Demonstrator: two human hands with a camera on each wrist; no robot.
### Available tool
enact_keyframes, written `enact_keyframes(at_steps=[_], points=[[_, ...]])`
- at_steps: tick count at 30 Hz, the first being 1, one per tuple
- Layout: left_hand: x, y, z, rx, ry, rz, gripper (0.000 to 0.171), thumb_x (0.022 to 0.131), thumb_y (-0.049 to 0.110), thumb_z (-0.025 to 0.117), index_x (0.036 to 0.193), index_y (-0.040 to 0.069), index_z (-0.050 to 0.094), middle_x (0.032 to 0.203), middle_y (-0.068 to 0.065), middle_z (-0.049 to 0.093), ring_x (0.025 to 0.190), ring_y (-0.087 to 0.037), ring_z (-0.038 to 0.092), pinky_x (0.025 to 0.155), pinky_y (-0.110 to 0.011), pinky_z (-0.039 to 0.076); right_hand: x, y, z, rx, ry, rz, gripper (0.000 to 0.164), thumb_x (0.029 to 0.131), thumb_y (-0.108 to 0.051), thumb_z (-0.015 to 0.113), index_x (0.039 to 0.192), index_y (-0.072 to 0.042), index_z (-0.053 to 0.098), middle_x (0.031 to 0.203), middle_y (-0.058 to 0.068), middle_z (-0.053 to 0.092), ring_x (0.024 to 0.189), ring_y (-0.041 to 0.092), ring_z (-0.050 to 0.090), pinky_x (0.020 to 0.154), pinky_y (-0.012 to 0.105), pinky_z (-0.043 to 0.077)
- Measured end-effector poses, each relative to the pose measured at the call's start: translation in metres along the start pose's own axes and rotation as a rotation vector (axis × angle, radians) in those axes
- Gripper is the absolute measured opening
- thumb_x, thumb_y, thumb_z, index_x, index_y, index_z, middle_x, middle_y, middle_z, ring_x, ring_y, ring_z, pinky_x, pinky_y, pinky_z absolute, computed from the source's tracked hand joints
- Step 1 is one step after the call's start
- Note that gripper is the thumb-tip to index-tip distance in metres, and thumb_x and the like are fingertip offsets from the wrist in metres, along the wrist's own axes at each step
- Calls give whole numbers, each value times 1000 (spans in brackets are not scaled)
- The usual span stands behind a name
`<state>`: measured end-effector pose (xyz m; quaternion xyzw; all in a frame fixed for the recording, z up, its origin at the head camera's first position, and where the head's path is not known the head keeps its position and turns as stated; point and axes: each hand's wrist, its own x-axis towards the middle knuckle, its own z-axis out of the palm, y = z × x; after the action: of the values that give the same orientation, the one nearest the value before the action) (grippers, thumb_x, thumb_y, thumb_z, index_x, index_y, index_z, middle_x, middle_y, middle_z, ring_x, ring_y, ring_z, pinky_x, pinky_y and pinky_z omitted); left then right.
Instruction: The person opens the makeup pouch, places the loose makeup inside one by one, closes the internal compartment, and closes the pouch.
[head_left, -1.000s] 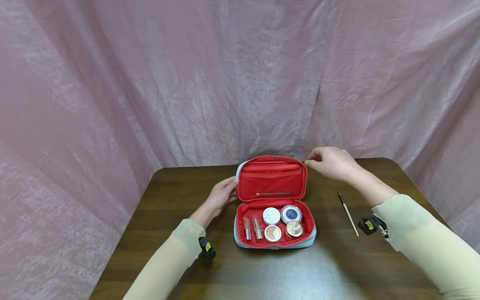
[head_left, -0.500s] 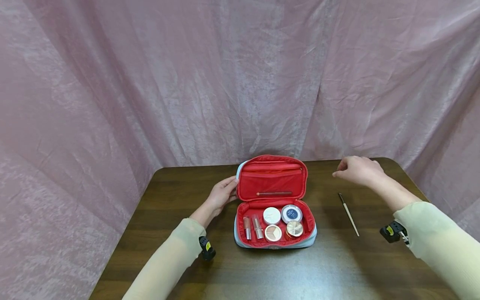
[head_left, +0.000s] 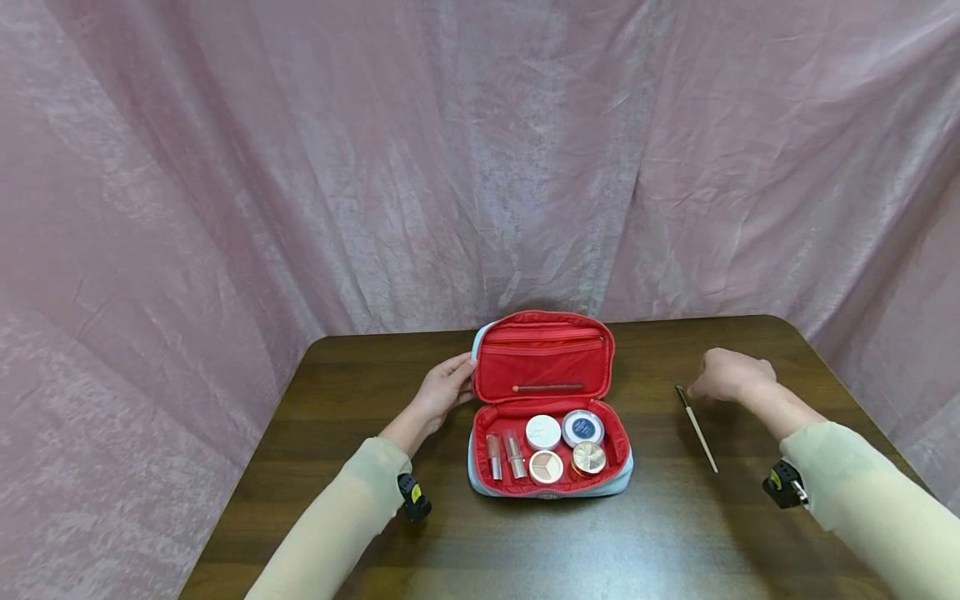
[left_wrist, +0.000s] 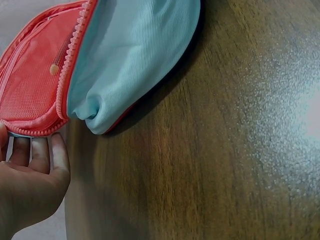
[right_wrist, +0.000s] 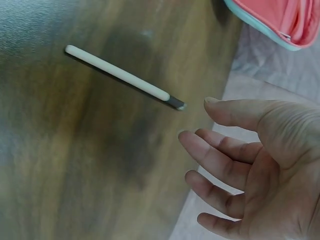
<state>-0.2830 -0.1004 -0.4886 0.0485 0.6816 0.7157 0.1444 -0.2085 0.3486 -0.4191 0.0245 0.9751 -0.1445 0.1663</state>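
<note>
A light-blue makeup bag with red lining (head_left: pixel 480 487) stands unzipped on the table, its lid upright. My left hand (head_left: pixel 441 390) holds the lid's left edge, thumb in front and fingers behind, as the left wrist view also shows. Inside lie two lip tubes (head_left: pixel 514 454), a white round case (head_left: pixel 543 432), a compact with a blue label (head_left: pixel 582 427), a three-colour palette (head_left: pixel 546 467) and a gold-rimmed compact (head_left: pixel 588 457). Right of the bag lies a slim makeup brush (right_wrist: pixel 120 74) with a pale handle. Over its dark end hovers my right hand (right_wrist: pixel 270 160), fingers spread and holding nothing.
A thin stick with an orange tip (head_left: pixel 547 387) sits in the lid's mesh pocket. Pink velvet curtains (head_left: pixel 480 167) hang right behind the far edge of the brown wooden table (head_left: pixel 360 392).
My right hand has moved right from beside the lid, then down toward the brush's dark end. The left hand and the bag have stayed in place.
</note>
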Motion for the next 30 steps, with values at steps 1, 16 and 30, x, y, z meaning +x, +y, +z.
enact_keyframes(at_steps=[1,16,30], points=[[0,0,0,-1,1,1,42,108,26,56,144,6,58,116,-10,73,96,-14,70,95,-47,54,1,0,2,1,-4,3,25,85,-31,71,68,-14,63,71,2,62,71,23,54,79,62,38],[1,-3,-2,13,-2,-1,42,107,26,58,144,6,58,110,-5,74,93,-12,70,91,-43,56,7,-7,25,-46,-13,45,28,83,-31,73,64,-13,64,67,5,64,71,28,55,82,62,38],[2,-2,-2,18,0,-13,42,108,26,56,145,8,58,114,-7,73,95,-12,70,93,-45,55,13,-7,28,-33,-52,66,26,85,-28,77,65,-13,69,63,2,65,70,24,56,90,67,35]])
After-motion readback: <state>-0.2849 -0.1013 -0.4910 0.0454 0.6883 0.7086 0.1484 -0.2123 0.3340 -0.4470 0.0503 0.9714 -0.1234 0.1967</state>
